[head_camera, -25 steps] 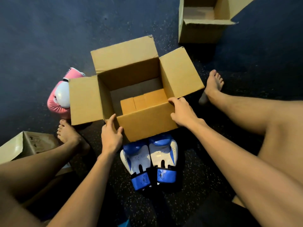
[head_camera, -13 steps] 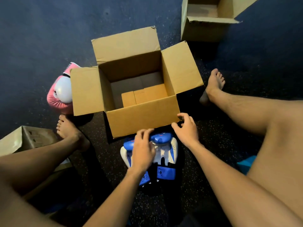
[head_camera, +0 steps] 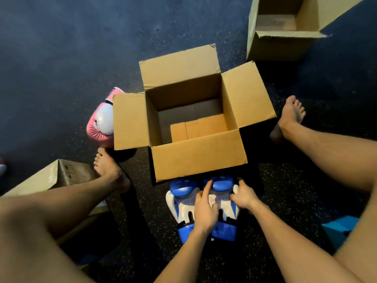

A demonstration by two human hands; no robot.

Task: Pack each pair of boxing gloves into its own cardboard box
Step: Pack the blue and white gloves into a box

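A pair of blue and white boxing gloves [head_camera: 180, 199] lies side by side on the dark floor, just in front of the open cardboard box [head_camera: 197, 158]. My left hand [head_camera: 205, 210] lies over the gap between the two gloves, index finger straight on the blue padding, the other fingers bent down onto them. My right hand [head_camera: 242, 196] grips the right glove's outer edge. The box holds nothing; its four flaps stand open. A pink and white glove [head_camera: 100, 123] lies left of the box, partly hidden by the left flap.
A second open cardboard box [head_camera: 281, 45] stands at the far right. Another box [head_camera: 61, 176] lies at the near left under my left leg. My bare feet [head_camera: 110, 172] flank the middle box. A light blue object [head_camera: 338, 227] shows beside my right thigh.
Both hands left the box's front wall and came down onto the blue gloves. My left hand slid right to the gap between them, and my right hand closed on the right glove.
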